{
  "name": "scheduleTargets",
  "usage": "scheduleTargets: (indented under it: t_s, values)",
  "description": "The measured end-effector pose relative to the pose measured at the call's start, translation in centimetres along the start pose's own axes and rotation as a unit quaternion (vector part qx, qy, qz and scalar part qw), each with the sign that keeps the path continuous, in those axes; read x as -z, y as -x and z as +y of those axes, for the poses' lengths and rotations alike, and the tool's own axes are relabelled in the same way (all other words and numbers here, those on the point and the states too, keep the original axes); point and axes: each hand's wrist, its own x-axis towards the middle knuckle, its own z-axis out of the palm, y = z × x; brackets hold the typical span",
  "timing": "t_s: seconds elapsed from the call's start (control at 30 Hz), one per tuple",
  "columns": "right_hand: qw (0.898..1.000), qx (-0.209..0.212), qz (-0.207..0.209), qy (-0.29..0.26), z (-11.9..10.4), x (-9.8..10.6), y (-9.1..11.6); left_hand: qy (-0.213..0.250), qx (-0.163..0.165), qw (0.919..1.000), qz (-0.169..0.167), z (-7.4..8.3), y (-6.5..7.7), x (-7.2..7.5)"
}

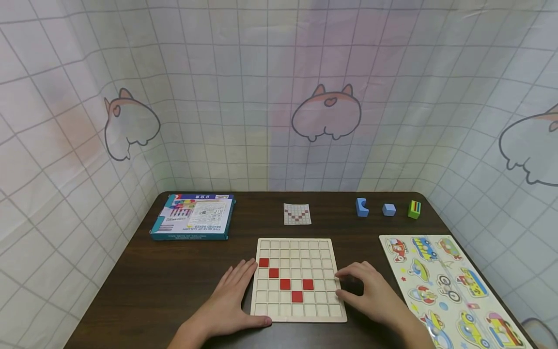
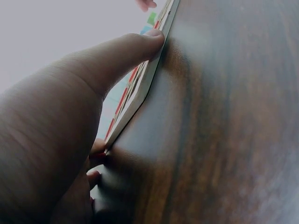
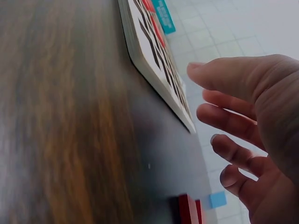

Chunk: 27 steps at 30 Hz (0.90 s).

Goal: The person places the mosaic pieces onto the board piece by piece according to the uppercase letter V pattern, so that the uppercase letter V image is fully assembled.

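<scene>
A pale wooden grid board (image 1: 295,254) lies flat on the dark table, with several red square tiles (image 1: 285,284) in its cells, most in a slanting line. My left hand (image 1: 231,300) rests at the board's left side, fingers straight along the edge. Its thumb (image 2: 145,44) touches the front edge by the left corner. My right hand (image 1: 370,293) is at the board's right edge, fingers loosely bent, thumb and forefinger apart with nothing visible between them. In the right wrist view, red pieces (image 3: 188,208) stand on the table beyond the board.
Behind the board lies a small pattern card (image 1: 297,214). A boxed set (image 1: 193,217) is at the back left. Blue blocks (image 1: 389,209) and a green block (image 1: 414,209) stand at the back right. A picture puzzle board (image 1: 429,276) covers the right side.
</scene>
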Motion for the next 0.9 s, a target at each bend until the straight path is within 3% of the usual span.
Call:
scheduleTargets:
  t_s: [0.53,0.9]
  values:
    - [0.999,-0.025,0.019,0.038,1.8,1.9,2.0,0.007,-0.001,1.0000,-0.002,0.2,0.1,0.2]
    - [0.993,-0.054,0.021,0.102,3.7,3.2,2.8,0.004,-0.001,1.0000,-0.004,0.2,0.0,0.2]
